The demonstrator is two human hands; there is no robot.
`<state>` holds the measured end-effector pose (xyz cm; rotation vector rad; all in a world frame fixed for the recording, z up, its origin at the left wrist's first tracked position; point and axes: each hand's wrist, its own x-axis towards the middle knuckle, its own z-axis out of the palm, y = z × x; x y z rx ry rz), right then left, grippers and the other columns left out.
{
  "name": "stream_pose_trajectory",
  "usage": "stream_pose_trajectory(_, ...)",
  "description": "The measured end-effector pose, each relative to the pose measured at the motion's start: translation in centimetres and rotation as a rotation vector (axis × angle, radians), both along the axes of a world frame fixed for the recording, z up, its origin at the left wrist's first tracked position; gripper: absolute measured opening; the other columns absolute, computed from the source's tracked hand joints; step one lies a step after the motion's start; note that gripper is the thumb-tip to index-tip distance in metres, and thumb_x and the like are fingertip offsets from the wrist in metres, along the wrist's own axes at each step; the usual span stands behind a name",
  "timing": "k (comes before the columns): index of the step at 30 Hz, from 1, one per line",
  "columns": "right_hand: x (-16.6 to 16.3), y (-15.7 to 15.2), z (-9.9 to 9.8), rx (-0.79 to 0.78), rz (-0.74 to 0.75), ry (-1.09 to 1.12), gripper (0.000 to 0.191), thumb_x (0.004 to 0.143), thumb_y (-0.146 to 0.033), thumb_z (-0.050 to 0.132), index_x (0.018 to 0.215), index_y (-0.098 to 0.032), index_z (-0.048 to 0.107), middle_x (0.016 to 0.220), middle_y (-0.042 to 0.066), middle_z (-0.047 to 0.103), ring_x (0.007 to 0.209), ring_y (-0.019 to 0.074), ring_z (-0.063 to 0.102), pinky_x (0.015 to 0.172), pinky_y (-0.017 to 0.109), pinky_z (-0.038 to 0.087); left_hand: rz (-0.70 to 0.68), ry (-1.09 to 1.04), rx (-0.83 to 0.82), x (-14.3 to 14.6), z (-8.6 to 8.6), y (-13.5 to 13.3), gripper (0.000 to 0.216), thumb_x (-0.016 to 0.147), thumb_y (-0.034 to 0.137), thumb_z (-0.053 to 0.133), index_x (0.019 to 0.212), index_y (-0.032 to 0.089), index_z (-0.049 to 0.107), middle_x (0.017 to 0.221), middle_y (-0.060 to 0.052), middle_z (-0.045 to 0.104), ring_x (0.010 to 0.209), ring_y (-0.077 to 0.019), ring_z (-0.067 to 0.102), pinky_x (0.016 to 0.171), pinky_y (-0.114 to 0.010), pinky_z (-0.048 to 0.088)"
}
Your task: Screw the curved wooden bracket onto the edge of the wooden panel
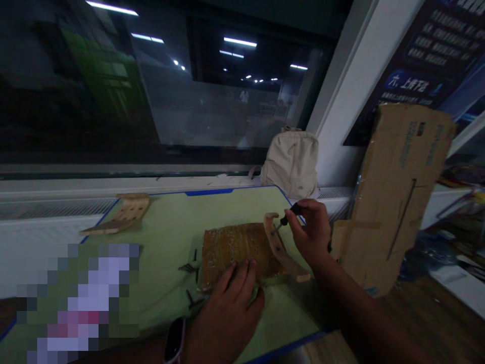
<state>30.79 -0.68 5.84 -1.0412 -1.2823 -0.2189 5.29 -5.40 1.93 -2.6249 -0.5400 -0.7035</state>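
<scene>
My right hand [311, 230] is closed around the black handle of a screwdriver [285, 219]. Its shaft reaches down to a hole near the far end of a curved wooden piece [285, 258]. That piece lies against the right edge of a brown, tape-wrapped block [231, 242]. Resting on the block's near side is my left hand [231, 308], its fingers stretched out flat. Several dark screws [192, 301] lie on the table left of the block. Another curved wooden piece [132, 208] with holes sits at the far left of the table.
The green-topped table [170, 212] has a blue edge and stands below a window. A light backpack [291, 162] leans behind its far right corner. Upright at the right is a large cardboard sheet [401, 202]. A pixelated patch covers the near left of the table.
</scene>
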Motion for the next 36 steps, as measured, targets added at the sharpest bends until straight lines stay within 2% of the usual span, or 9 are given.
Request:
stream_pose_trajectory(5, -0.3, -0.7, 0.8, -0.061, 0.240, -0.083, 0.016, 0.099, -0.028, 0.062, 0.114, -0.029, 0.065, 0.114, 0.009, 0.070, 0.113, 0.0250, 0.069, 0.098, 0.050, 0.059, 0.008, 0.006, 0.001, 0.0, 0.1, 0.1, 0.034, 0.093, 0.047, 0.070, 0.115, 0.022, 0.064, 0.140, -0.018, 0.065, 0.131, -0.0300, 0.057, 0.117, -0.047, 0.022)
stream_pose_trajectory(8, -0.6, -0.6, 1.0, -0.117, 0.374, -0.040, 0.017, 0.101, -0.025, 0.059, 0.117, -0.030, 0.065, 0.119, 0.008, 0.071, 0.112, 0.0230, 0.073, 0.099, 0.048, 0.060, 0.012, 0.001, 0.009, 0.1, 0.1, 0.1, 0.033, 0.094, 0.047, 0.068, 0.115, 0.022, 0.063, 0.139, -0.017, 0.066, 0.130, -0.0297, 0.058, 0.116, -0.046, 0.024)
stream_pose_trajectory(11, -0.4, 0.1, 0.9, -0.111, 0.299, 0.080, 0.015, 0.096, -0.031, 0.068, 0.111, -0.028, 0.064, 0.105, 0.004, 0.071, 0.089, 0.0177, 0.075, 0.077, 0.035, 0.063, 0.015, -0.019, 0.019, 0.2, 0.0, 0.1, 0.035, 0.092, 0.049, 0.070, 0.113, 0.023, 0.063, 0.138, -0.018, 0.066, 0.128, -0.0302, 0.059, 0.115, -0.046, 0.024)
stream_pose_trajectory(15, 0.1, 0.6, 0.8, -0.070, 0.195, 0.145, 0.024, 0.090, -0.034, 0.076, 0.107, -0.028, 0.061, 0.078, -0.004, 0.060, 0.064, 0.0121, 0.061, 0.053, 0.022, 0.050, 0.010, -0.019, 0.028, 0.1, 0.0, 0.1, 0.037, 0.090, 0.049, 0.072, 0.114, 0.023, 0.063, 0.138, -0.017, 0.066, 0.128, -0.0301, 0.059, 0.115, -0.046, 0.025)
stream_pose_trajectory(18, 0.0, 0.2, 1.0, -0.066, 0.209, 0.025, 0.022, 0.091, -0.031, 0.075, 0.110, -0.029, 0.065, 0.087, -0.001, 0.063, 0.071, 0.0136, 0.062, 0.060, 0.026, 0.054, 0.015, -0.009, 0.035, 0.0, 0.1, 0.2, 0.034, 0.094, 0.049, 0.067, 0.114, 0.023, 0.063, 0.138, -0.016, 0.066, 0.128, -0.0288, 0.059, 0.114, -0.045, 0.027)
stream_pose_trajectory(23, -0.9, -0.9, 1.3, -0.129, 0.301, -0.183, 0.028, 0.102, -0.030, 0.055, 0.128, -0.030, 0.066, 0.116, 0.008, 0.072, 0.112, 0.0238, 0.070, 0.098, 0.046, 0.059, 0.027, 0.016, 0.029, 0.0, 0.1, 0.1, 0.033, 0.093, 0.046, 0.068, 0.115, 0.022, 0.063, 0.138, -0.017, 0.066, 0.130, -0.0302, 0.058, 0.115, -0.046, 0.027)
stream_pose_trajectory(27, -0.9, -0.4, 0.8, -0.202, 0.223, 0.039, 0.024, 0.100, -0.034, 0.060, 0.124, -0.029, 0.064, 0.102, 0.005, 0.074, 0.086, 0.0187, 0.075, 0.075, 0.035, 0.064, 0.021, 0.012, 0.023, 0.1, -0.1, 0.1, 0.029, 0.097, 0.045, 0.062, 0.116, 0.023, 0.064, 0.138, -0.017, 0.065, 0.131, -0.0302, 0.056, 0.115, -0.047, 0.027)
stream_pose_trajectory(31, -0.1, 0.3, 0.5, -0.138, 0.044, 0.108, 0.026, 0.089, -0.036, 0.076, 0.110, -0.027, 0.063, 0.077, -0.004, 0.061, 0.061, 0.0126, 0.061, 0.049, 0.023, 0.051, 0.005, -0.027, 0.032, 0.2, -0.2, 0.2, 0.028, 0.097, 0.044, 0.061, 0.114, 0.022, 0.063, 0.138, -0.017, 0.064, 0.130, -0.0309, 0.054, 0.116, -0.047, 0.026)
stream_pose_trajectory(36, -0.3, -0.3, 0.3, -0.042, 0.211, -0.120, 0.023, 0.097, -0.029, 0.064, 0.120, -0.029, 0.065, 0.106, 0.007, 0.069, 0.099, 0.0215, 0.070, 0.083, 0.040, 0.062, 0.008, -0.008, 0.015, 0.1, -0.2, 0.2, 0.032, 0.093, 0.045, 0.068, 0.114, 0.021, 0.063, 0.138, -0.018, 0.064, 0.130, -0.0311, 0.055, 0.116, -0.048, 0.023)
